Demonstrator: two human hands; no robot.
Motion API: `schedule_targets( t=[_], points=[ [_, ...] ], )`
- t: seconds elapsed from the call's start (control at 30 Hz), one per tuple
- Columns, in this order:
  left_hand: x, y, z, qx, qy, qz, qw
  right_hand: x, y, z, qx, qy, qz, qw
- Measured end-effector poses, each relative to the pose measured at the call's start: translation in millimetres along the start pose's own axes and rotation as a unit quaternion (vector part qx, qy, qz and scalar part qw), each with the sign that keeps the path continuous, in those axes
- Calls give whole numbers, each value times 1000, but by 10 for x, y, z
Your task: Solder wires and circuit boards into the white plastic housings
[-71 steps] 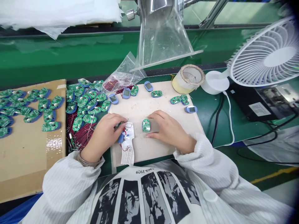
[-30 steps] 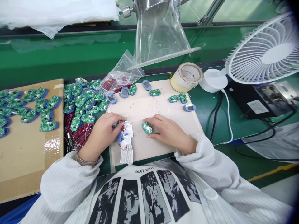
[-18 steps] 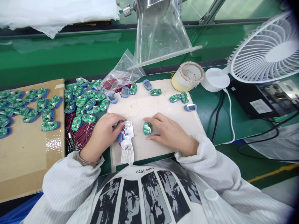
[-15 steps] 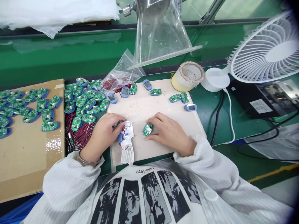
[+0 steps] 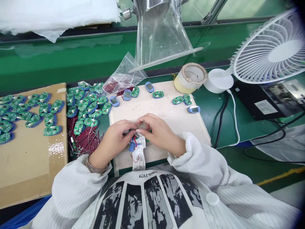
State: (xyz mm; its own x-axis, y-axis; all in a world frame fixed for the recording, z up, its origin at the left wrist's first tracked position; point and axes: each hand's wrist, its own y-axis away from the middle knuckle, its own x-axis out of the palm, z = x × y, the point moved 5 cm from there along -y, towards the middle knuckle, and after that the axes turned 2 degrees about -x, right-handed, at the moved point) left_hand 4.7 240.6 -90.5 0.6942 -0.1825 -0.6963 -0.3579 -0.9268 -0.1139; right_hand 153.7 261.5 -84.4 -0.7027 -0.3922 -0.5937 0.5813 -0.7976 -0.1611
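A white plastic housing (image 5: 138, 161) with red wires and a small blue part (image 5: 131, 146) on it stands out below my hands. My left hand (image 5: 120, 138) is closed round its upper end, thumb and fingers pinched together. My right hand (image 5: 158, 133) has come against the left fingertips, its thumb and forefinger pinching at the same spot; what lies between them is hidden. A green circuit board (image 5: 149, 136) shows in part beneath my right hand; I cannot tell whether it is held or lying on the pale board (image 5: 186, 127).
Several green circuit boards with blue cases (image 5: 83, 104) are heaped at left over dark red wires (image 5: 88, 140). More lie on cardboard (image 5: 28, 168). Along the back are small blue display units (image 5: 127, 94), a tape roll (image 5: 190, 78), a clear bag (image 5: 126, 71) and a white fan (image 5: 269, 51).
My right hand has moved left to meet my left hand, and the circuit board beside it is now mostly covered. My left hand and the white housing have shifted slightly right.
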Motion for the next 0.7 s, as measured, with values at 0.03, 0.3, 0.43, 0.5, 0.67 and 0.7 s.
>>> schedule_targets(
  t=[0.03,0.3,0.43,0.5,0.67,0.7],
  points=[
    [13,2,-9,-7,14,9,1000,21,-17,-8,7,-6,-3,1000],
    [27,37,-8,-101,118,7,988,-32,52,-64,23,-46,-74,996],
    [22,16,-45,-129,185,-12,974,-40,63,-95,37,-149,-65,986],
    [12,-2,-76,-133,205,-9,970,-46,69,-119,64,-191,-68,977],
    [-56,-66,-163,-121,199,3,972,-95,83,-106,69,-247,-111,960],
    [-73,-83,-175,-119,195,6,974,-91,85,-107,71,-262,-111,956]
  ],
)
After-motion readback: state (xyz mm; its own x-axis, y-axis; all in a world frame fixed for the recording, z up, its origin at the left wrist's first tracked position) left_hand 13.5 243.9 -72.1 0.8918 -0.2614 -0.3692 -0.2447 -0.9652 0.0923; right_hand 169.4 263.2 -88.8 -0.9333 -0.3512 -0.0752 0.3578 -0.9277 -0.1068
